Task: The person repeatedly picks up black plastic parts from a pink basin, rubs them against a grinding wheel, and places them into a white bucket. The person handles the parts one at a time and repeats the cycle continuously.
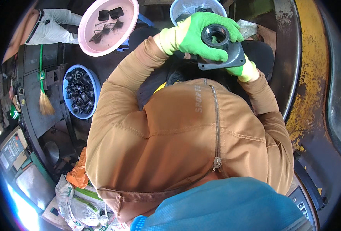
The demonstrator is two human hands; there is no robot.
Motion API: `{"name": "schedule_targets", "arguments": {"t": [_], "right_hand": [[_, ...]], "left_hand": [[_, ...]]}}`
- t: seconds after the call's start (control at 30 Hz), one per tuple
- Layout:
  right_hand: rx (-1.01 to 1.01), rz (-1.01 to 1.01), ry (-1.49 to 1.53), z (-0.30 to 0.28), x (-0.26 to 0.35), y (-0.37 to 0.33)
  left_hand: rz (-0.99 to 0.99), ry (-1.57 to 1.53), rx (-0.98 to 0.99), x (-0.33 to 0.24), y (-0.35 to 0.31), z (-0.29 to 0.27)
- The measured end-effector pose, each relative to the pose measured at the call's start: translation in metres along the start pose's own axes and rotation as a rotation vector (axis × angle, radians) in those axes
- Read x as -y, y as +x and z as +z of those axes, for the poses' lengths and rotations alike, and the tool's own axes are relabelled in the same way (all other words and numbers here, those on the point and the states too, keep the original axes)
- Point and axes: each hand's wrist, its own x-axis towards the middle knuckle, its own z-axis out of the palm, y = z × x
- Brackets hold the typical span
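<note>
My left hand [201, 36], in a green glove with a yellowish cuff, is closed around a black flanged fitting [233, 56]. The fitting has a square plate with corner holes and a raised round collar, tilted with the collar facing me. Thumb and fingers lie on either side of the collar; some green shows through its opening. Below the plate, my right hand [243, 71] in a matching glove supports the fitting from underneath, its fingers mostly hidden. Just beyond my hands stands a light blue mesh basket [174, 11] with black parts in it, partly covered by my left glove.
A pink basin [86, 45] holding several dark pieces stands at the far left. Nearer, a blue tub [96, 82] is full of black fittings. A broom [45, 102] hangs by a metal cabinet [39, 123]. Sacks [83, 208] lie lower left. A worn yellow machine frame [311, 69] rises at right.
</note>
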Motion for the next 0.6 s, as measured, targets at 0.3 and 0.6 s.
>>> {"name": "schedule_targets", "arguments": {"t": [0.3, 0.6], "right_hand": [[0.449, 0.219, 1.77, 0.031, -0.039, 0.028], [-1.12, 0.326, 0.107, -0.042, 0.1, -0.093]], "left_hand": [[-0.025, -0.998, -0.164, 0.059, 0.003, -0.003], [0.059, 1.162, -0.661, 0.109, 0.001, -0.036]]}}
